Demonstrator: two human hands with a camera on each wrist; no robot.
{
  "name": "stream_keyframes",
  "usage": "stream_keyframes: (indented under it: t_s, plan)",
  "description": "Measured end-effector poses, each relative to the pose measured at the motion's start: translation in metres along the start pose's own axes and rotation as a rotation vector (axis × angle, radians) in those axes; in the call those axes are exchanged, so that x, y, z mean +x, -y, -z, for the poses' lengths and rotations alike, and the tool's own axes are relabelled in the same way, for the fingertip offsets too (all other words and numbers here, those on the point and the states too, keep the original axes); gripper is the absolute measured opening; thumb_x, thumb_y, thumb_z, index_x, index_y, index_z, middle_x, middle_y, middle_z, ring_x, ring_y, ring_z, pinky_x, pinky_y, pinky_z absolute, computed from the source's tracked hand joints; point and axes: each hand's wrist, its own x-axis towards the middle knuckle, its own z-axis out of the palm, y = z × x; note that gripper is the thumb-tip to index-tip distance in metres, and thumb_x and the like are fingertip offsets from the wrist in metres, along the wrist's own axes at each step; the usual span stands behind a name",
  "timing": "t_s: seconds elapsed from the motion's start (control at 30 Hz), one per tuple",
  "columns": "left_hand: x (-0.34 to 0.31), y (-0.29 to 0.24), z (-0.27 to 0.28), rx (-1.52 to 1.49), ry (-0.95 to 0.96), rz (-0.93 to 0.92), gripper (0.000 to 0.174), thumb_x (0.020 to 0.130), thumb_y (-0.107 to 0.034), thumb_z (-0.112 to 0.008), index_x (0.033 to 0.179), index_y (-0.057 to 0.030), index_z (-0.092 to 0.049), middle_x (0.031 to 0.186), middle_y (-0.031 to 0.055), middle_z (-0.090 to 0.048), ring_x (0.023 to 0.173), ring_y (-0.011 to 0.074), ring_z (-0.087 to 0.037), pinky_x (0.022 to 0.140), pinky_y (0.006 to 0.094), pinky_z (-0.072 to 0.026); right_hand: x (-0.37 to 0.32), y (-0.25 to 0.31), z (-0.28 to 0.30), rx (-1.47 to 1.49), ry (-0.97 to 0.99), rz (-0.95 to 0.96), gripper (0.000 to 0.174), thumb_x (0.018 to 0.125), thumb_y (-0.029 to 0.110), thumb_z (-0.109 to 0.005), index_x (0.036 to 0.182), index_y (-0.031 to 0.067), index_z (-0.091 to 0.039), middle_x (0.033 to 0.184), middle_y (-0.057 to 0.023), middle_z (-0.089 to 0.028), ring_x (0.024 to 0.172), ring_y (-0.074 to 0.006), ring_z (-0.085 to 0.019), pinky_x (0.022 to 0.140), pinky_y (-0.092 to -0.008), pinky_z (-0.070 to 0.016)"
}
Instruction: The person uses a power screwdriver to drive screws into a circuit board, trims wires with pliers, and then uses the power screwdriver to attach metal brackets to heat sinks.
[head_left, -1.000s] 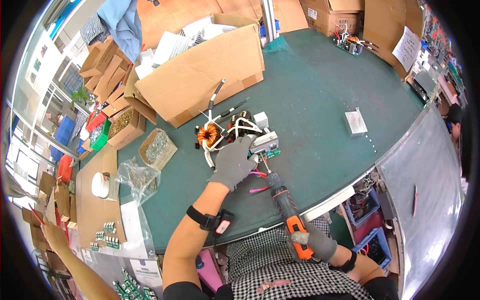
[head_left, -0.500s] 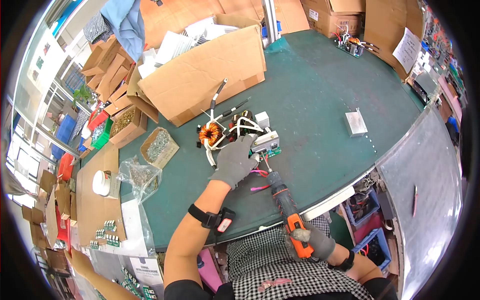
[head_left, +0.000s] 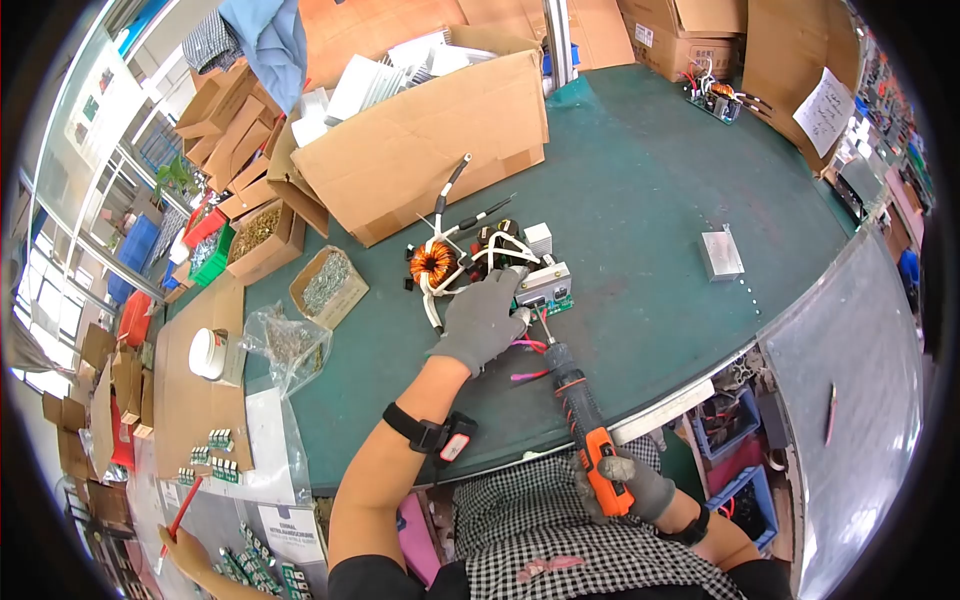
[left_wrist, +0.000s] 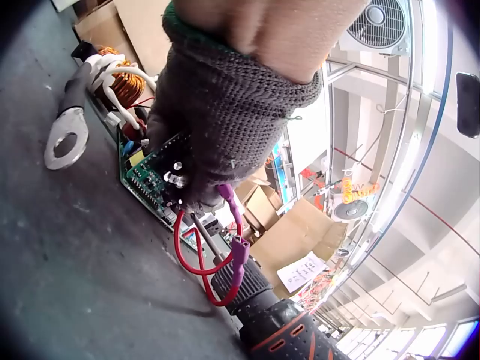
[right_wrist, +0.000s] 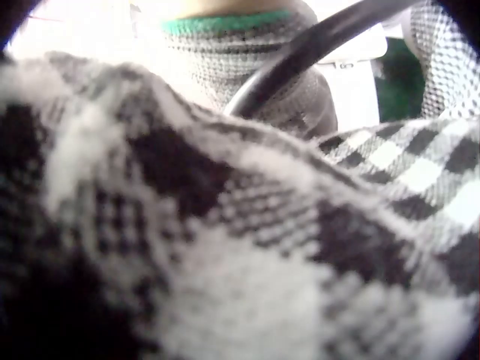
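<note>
A circuit assembly with an orange copper coil (head_left: pixel 432 263), white cables and a metal heatsink block (head_left: pixel 545 287) lies on the green table. My gloved left hand (head_left: pixel 478 322) grips its near edge; in the left wrist view the glove (left_wrist: pixel 221 112) covers part of the green board (left_wrist: pixel 150 180), beside red wires with purple connectors (left_wrist: pixel 240 251). My gloved right hand (head_left: pixel 640 485) is curled round the orange and black electric screwdriver (head_left: pixel 590 430), whose tip meets the board near my left fingers. Checkered cloth fills most of the right wrist view, with part of the right glove (right_wrist: pixel 255 67) behind a black cable.
A large carton (head_left: pixel 420 150) of white parts stands behind the assembly. Left of it are a small box of screws (head_left: pixel 330 288), a plastic bag (head_left: pixel 287 345) and a white tub (head_left: pixel 208 353). A metal block (head_left: pixel 721 256) and another assembly (head_left: pixel 714 100) lie to the right.
The head view has shifted slightly, moving the table scene right. Both hands keep their holds. At lower left, another person's arm has moved lower, with a red tool in its hand.
</note>
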Motion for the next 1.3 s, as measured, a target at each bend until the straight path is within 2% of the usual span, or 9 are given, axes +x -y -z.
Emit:
stream_keyframes:
  t_s: [0.17, 0.27, 0.43, 0.87, 0.97, 1.07, 1.17, 1.27, 1.3]
  plan:
    - [0.000, 0.002, -0.004, -0.014, -0.019, -0.011, 0.056, 0.077, -0.023, -0.069, 0.127, -0.0065, -0.051, 0.109, 0.0134, -0.060, 0.096, 0.0334, -0.062, 0.081, 0.0429, -0.0504, -0.003, 0.008, -0.005, -0.073, -0.017, -0.051, 0.052, 0.083, 0.038, -0.070, 0.115, 0.0043, -0.049, 0.092, -0.0055, -0.058, 0.083, -0.0169, -0.060, 0.072, -0.0308, -0.0540]
    - [0.000, 0.002, -0.003, -0.013, -0.005, -0.013, 0.056, 0.078, -0.025, -0.069, 0.128, -0.0064, -0.051, 0.109, 0.0136, -0.060, 0.096, 0.0341, -0.063, 0.081, 0.0432, -0.0503, -0.003, 0.006, -0.009, -0.086, -0.044, -0.014, 0.051, 0.084, 0.038, -0.069, 0.115, 0.0038, -0.049, 0.090, -0.0059, -0.058, 0.082, -0.0168, -0.060, 0.071, -0.0313, -0.0541]
    - [0.000, 0.004, -0.001, 0.004, 0.001, -0.041, 0.057, 0.080, -0.030, -0.067, 0.130, -0.0064, -0.050, 0.111, 0.0137, -0.060, 0.097, 0.0343, -0.063, 0.081, 0.0430, -0.0503, -0.001, 0.003, -0.003, 0.019, 0.020, -0.007, 0.051, 0.083, 0.038, -0.070, 0.115, 0.0038, -0.050, 0.089, -0.0059, -0.058, 0.080, -0.0162, -0.060, 0.068, -0.0319, -0.0544]
    - [0.001, 0.002, 0.000, -0.014, 0.032, -0.005, 0.058, 0.080, -0.027, -0.068, 0.132, -0.0082, -0.050, 0.115, 0.0122, -0.059, 0.100, 0.0328, -0.062, 0.085, 0.0417, -0.0500, 0.005, -0.009, 0.011, 0.281, 0.192, -0.048, 0.058, 0.080, 0.039, -0.073, 0.117, 0.0020, -0.049, 0.086, -0.0075, -0.058, 0.072, -0.0173, -0.061, 0.059, -0.0322, -0.0554]
    - [0.001, 0.003, 0.000, -0.012, 0.024, -0.011, 0.057, 0.080, -0.026, -0.069, 0.130, -0.0090, -0.050, 0.113, 0.0126, -0.059, 0.099, 0.0330, -0.062, 0.084, 0.0427, -0.0501, 0.009, -0.009, 0.019, 0.296, 0.290, -0.086, 0.060, 0.079, 0.040, -0.073, 0.119, 0.0020, -0.048, 0.087, -0.0081, -0.059, 0.076, -0.0174, -0.061, 0.065, -0.0318, -0.0557]
    - [0.001, 0.005, -0.003, -0.024, -0.006, -0.032, 0.054, 0.079, -0.026, -0.070, 0.128, -0.0095, -0.051, 0.112, 0.0128, -0.059, 0.098, 0.0327, -0.062, 0.083, 0.0436, -0.0504, 0.008, -0.014, 0.020, 0.256, 0.211, -0.033, 0.061, 0.080, 0.039, -0.073, 0.121, 0.0013, -0.047, 0.092, -0.0095, -0.060, 0.082, -0.0188, -0.062, 0.074, -0.0315, -0.0551]
    - [0.001, 0.005, -0.002, -0.024, 0.002, -0.027, 0.056, 0.079, -0.026, -0.069, 0.129, -0.0081, -0.051, 0.113, 0.0118, -0.060, 0.100, 0.0319, -0.062, 0.084, 0.0417, -0.0501, -0.005, -0.003, 0.004, -0.011, 0.045, 0.082, 0.063, 0.080, 0.037, -0.073, 0.124, 0.0008, -0.046, 0.099, -0.0105, -0.061, 0.088, -0.0198, -0.063, 0.080, -0.0311, -0.0539]
    - [0.001, 0.006, -0.003, -0.027, -0.001, -0.024, 0.056, 0.079, -0.026, -0.069, 0.129, -0.0081, -0.051, 0.111, 0.0118, -0.060, 0.100, 0.0318, -0.062, 0.084, 0.0417, -0.0500, -0.012, -0.001, 0.017, -0.171, 0.256, 0.095, 0.061, 0.082, 0.030, -0.073, 0.127, 0.0002, -0.044, 0.104, -0.0106, -0.061, 0.094, -0.0208, -0.063, 0.085, -0.0323, -0.0539]
    - [0.001, 0.007, -0.005, -0.031, -0.011, -0.033, 0.056, 0.079, -0.026, -0.069, 0.129, -0.0081, -0.050, 0.111, 0.0118, -0.060, 0.099, 0.0319, -0.062, 0.083, 0.0417, -0.0499, -0.013, -0.002, 0.018, -0.221, 0.231, 0.075, 0.065, 0.079, 0.031, -0.076, 0.126, -0.0001, -0.045, 0.106, -0.0109, -0.061, 0.097, -0.0217, -0.062, 0.086, -0.0337, -0.0531]
